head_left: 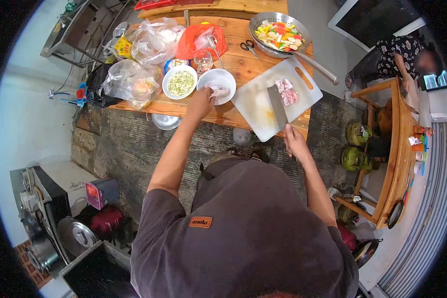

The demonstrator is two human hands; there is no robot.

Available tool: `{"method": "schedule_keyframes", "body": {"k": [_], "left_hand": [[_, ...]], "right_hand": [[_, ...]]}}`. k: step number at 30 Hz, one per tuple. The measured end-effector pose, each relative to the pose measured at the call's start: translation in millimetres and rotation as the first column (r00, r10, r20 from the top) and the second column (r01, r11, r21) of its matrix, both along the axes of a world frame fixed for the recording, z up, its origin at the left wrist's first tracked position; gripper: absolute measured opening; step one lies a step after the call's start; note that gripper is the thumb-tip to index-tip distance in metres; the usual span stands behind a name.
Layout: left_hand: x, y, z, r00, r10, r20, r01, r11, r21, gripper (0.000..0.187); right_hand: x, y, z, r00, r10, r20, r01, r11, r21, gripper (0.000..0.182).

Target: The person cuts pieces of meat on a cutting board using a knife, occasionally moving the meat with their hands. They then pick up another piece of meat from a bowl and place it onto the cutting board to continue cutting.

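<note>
My left hand (202, 103) is at the near left rim of a white bowl (227, 75), its fingers closed on a piece of pale meat (218, 90) inside it. My right hand (296, 143) grips the handle of a cleaver (278, 108), whose blade rests on a white cutting board (253, 102). Chopped pinkish meat (286, 93) lies on the board just right of the blade. Beside the first bowl, to the left, a second white bowl holds green shredded food (181, 83).
A perforated pan (303, 49) of cut vegetables sits behind the board, near scissors (248, 47). Plastic bags (156, 42) and a glass (202, 60) crowd the table's left. Another person (400, 57) is at the right, by a wooden table (395, 154).
</note>
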State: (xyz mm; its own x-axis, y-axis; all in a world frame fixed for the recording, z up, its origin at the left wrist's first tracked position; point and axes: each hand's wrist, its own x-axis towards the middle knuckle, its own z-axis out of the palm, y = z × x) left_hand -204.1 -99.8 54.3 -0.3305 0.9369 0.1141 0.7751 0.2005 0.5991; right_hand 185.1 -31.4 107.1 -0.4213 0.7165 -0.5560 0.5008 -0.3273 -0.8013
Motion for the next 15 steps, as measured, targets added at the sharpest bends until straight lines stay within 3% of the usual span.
{"method": "schedule_keyframes", "body": {"k": [4, 5, 7, 10, 15], "left_hand": [[-13, 12, -12, 0.953, -0.185, -0.239, 0.163, 0.981, -0.109, 0.021], [-13, 18, -15, 0.952, -0.198, -0.233, 0.179, 0.979, -0.098, 0.021], [-10, 25, -26, 0.915, -0.143, -0.377, 0.120, 0.989, -0.083, 0.022], [-12, 33, -35, 0.917, -0.219, -0.333, 0.162, 0.968, -0.191, 0.025], [-12, 44, -42, 0.938, -0.174, -0.298, 0.103, 0.965, -0.239, 0.032]], "right_hand": [[2, -28, 4, 0.992, -0.125, 0.006, 0.125, 0.992, -0.031, 0.052], [2, -35, 5, 0.989, -0.149, 0.021, 0.149, 0.989, -0.016, 0.053], [5, -45, 4, 0.981, -0.188, 0.054, 0.187, 0.982, 0.022, 0.054], [12, -60, 1, 0.967, -0.252, 0.018, 0.252, 0.968, -0.005, 0.047], [20, -68, -7, 0.962, -0.270, 0.051, 0.270, 0.963, -0.006, 0.048]]}}
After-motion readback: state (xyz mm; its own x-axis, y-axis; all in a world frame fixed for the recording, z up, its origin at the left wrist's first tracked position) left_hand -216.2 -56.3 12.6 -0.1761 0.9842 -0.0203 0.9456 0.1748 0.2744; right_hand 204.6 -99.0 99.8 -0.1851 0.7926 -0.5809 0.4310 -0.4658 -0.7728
